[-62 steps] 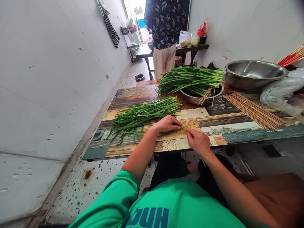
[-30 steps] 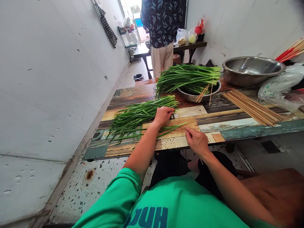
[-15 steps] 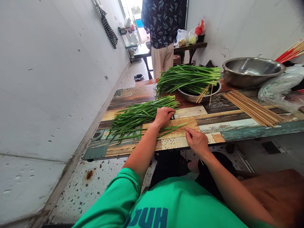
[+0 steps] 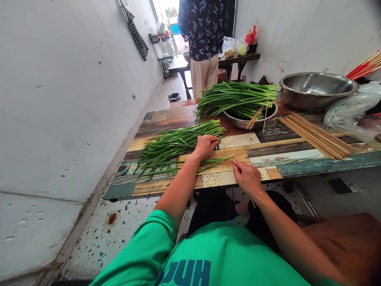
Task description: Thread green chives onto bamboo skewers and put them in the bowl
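Note:
A loose pile of garlic chives [image 4: 175, 143] lies on the table, its pale stem ends towards the right. My left hand [image 4: 206, 145] is closed in a pinch at the near side of those ends, on chive stems partly hidden by the fingers. Below its wrist, a few separate chive strands [image 4: 218, 161] stretch right, towards my other hand. My right hand [image 4: 247, 176] is closed around a thin bamboo skewer [image 4: 253, 203]. One end of it sticks out below the palm, and the tip points at the separate strands.
A larger heap of chives [image 4: 238, 97] rests on a metal bowl [image 4: 269, 115] with several skewers leaning at its rim. Many bamboo skewers [image 4: 317, 135] lie to the right. Behind them are a big steel basin [image 4: 318, 93] and plastic bags [image 4: 351, 111]. A person [image 4: 205, 43] stands beyond the table.
Almost nothing differs. Both hands keep their places and grips, and the whole view has shifted very slightly.

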`<state>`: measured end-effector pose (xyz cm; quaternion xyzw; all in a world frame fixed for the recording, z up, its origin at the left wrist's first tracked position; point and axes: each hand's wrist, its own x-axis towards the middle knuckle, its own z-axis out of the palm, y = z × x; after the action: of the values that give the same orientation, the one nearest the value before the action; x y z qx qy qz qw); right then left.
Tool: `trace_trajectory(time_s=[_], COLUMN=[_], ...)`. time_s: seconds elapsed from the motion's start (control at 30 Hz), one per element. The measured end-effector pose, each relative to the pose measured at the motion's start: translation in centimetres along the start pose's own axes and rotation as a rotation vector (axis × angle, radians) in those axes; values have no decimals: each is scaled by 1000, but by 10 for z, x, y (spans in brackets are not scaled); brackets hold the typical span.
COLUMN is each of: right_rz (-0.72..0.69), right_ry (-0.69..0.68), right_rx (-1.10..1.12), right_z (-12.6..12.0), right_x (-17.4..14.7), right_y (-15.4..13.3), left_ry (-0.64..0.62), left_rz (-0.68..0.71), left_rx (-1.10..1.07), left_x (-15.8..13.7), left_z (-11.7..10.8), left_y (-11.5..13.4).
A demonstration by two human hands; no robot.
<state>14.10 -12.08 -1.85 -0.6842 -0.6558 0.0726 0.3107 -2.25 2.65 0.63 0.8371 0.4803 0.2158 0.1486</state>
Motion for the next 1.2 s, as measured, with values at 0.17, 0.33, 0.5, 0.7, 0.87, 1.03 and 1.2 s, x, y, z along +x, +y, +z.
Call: trace_trajectory(time_s=[0.17, 0.33, 0.5, 0.7, 0.87, 1.03, 1.2], right_rz=[-4, 4, 47, 70, 30, 30, 32], right_ry=[9, 11, 4, 40, 72, 98, 107], right_rx=[14, 21, 9, -5, 5, 22, 42], right_z=[2, 2, 2, 4, 5, 6, 5], right_x=[0, 1, 5, 8, 6, 4, 1], right_y=[1, 1, -1, -1, 1, 1, 1], left_ry=[-12, -29, -104, -120, 61, 394, 225], left_rz=[23, 42, 155, 198, 141, -35, 55], left_rx=[-50, -59, -134, -164, -144, -196, -148], left_x=[0, -1, -6, -13, -12, -9, 0], left_z=[-3, -4, -4, -4, 3, -10, -19], left_y=[-2, -4, 7, 22, 30, 26, 15])
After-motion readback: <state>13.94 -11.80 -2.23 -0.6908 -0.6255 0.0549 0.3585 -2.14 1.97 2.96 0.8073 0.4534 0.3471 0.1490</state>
